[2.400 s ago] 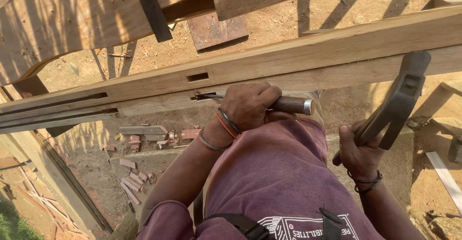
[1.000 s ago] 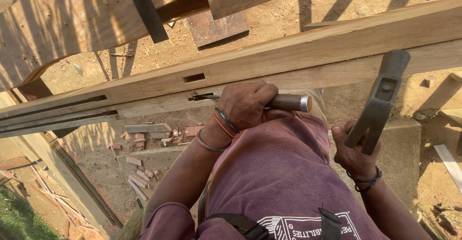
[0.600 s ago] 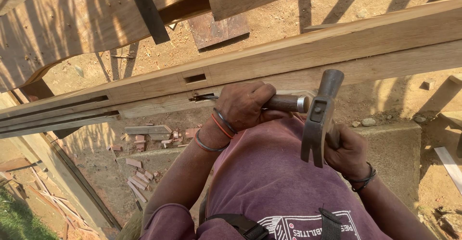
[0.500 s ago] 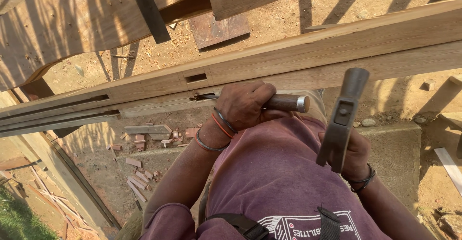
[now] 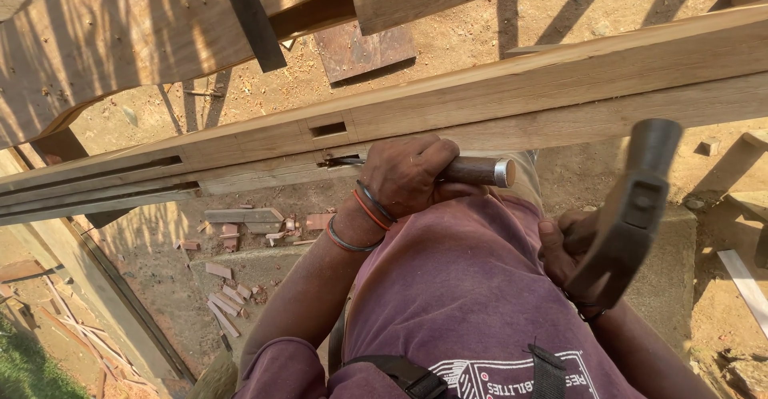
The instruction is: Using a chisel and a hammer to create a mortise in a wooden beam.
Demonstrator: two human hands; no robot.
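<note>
Sandy, sunlit ground strewn with wood chips and small offcuts (image 5: 232, 291) lies below the work. No containers show in view. A long wooden beam (image 5: 512, 99) runs across the frame from lower left to upper right, with a small rectangular mortise (image 5: 329, 129) cut in its upper face. The left hand (image 5: 410, 176) is wrapped tight around the handle of a chisel (image 5: 472, 172), which lies level against the near side of the beam; its blade tip meets the wood at a second recess just below the mortise, and the metal-ringed butt points right. Bands circle the left wrist. The right hand (image 5: 570, 251) is closed around the shaft of a hammer (image 5: 632, 207), raised with its dark head uppermost, well apart from the chisel butt. A maroon shirt fills the lower middle and hides the ground under the arms. Above the beam, a broad plank (image 5: 104, 39) carries a dark flat bar (image 5: 252, 19), and a rusty square plate (image 5: 364, 47) lies on the sand.
</note>
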